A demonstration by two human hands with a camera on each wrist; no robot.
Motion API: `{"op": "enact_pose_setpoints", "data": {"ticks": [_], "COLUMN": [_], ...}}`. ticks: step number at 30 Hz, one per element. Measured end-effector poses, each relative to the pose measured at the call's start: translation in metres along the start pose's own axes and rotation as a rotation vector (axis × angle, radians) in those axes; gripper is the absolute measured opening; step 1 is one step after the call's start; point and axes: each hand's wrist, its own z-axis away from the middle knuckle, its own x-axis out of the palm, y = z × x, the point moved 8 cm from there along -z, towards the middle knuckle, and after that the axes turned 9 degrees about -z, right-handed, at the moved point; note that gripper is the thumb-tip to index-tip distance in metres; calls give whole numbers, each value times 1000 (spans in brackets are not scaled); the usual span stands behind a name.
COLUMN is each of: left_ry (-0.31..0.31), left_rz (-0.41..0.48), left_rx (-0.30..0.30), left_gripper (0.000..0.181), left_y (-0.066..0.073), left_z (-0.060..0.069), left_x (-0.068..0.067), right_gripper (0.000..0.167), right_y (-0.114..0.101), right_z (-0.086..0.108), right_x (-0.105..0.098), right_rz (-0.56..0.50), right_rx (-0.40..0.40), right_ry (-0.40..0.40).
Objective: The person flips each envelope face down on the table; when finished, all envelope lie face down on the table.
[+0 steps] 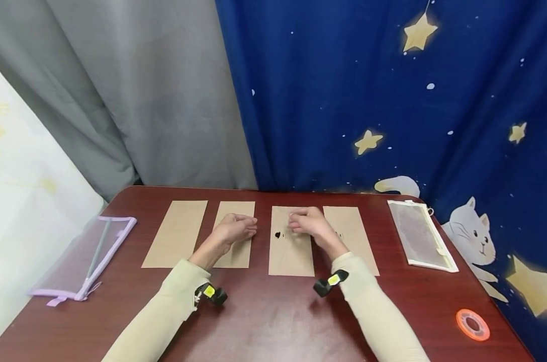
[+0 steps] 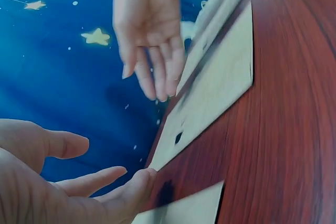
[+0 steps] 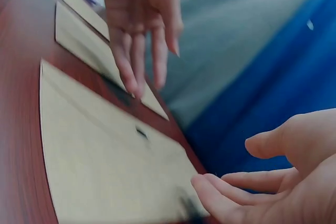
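My left hand (image 1: 235, 229) hovers over the second tan paper rectangle (image 1: 239, 256) from the left. Its fingers are loosely bent, with nothing between thumb and fingers in the left wrist view. Above the third tan paper rectangle (image 1: 291, 264) hangs my right hand (image 1: 310, 222), also holding nothing; the thumb stands apart from the fingers in the right wrist view. A small black mark (image 1: 278, 235) and finer marks show on this third paper. The fourth tan paper rectangle (image 1: 352, 226) lies partly under the right wrist, with faint marks near its left edge.
At the far left lies another tan paper rectangle (image 1: 176, 234). A purple-edged mesh zip pouch (image 1: 130, 223) with a thin stick inside sits at the table's left edge. On the right are a white-edged mesh pouch (image 1: 423, 236) and an orange ring-shaped roll (image 1: 483, 329). Curtains (image 1: 187, 100) hang behind.
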Motion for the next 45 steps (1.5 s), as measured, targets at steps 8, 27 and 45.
{"op": "enact_pose_setpoints", "data": {"ticks": [8, 27, 45], "left_ry": [-55, -50, -99], "left_rz": [143, 93, 136], "left_rx": [-73, -118, -148], "left_gripper": [42, 43, 46], "left_y": [-3, 0, 3], "left_z": [-6, -10, -12], "left_x": [15, 23, 34], "right_gripper": [46, 54, 40], "right_y": [22, 30, 32], "right_z": [6, 13, 13], "right_x": [-57, -60, -51], "right_rz": [-173, -244, -184], "right_rx": [139, 227, 146], "right_ry": [-73, -92, 12]}}
